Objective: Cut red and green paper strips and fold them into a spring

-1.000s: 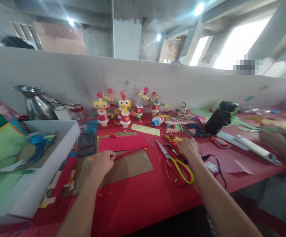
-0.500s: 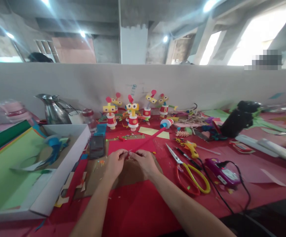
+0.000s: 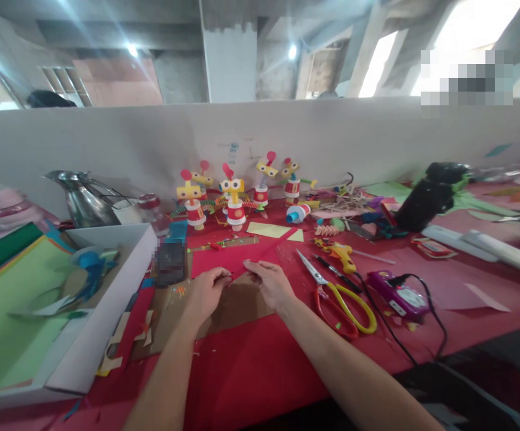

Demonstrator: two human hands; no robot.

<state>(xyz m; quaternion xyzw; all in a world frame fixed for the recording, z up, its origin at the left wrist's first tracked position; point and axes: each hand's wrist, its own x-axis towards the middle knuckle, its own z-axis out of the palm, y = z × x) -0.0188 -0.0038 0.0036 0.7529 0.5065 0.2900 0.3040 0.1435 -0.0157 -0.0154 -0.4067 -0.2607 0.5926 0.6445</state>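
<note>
My left hand (image 3: 211,292) is closed in a pinch over the brown cardboard (image 3: 235,305); a tiny dark tip shows at its fingertips, too small to name. Just right of it, my right hand (image 3: 272,284) pinches with thumb and forefinger. From its fingertips a narrow red paper strip (image 3: 287,234) runs away to the far right, across a pale yellow card (image 3: 260,229). Part of the strip blends into the red paper sheet (image 3: 210,256) behind the hands. A small gap separates the two sets of fingertips.
Scissors (image 3: 327,287), a black pen (image 3: 338,272), a yellow glue gun (image 3: 343,256) and a purple power strip (image 3: 397,296) lie to the right. Several paper-cup figures (image 3: 236,212) stand behind. A white box (image 3: 125,287) with coloured paper and a phone (image 3: 170,263) are left.
My right hand has moved away from the left, opening a gap between the fingertips. The left hand stays pinched. The whole view has shifted slightly.
</note>
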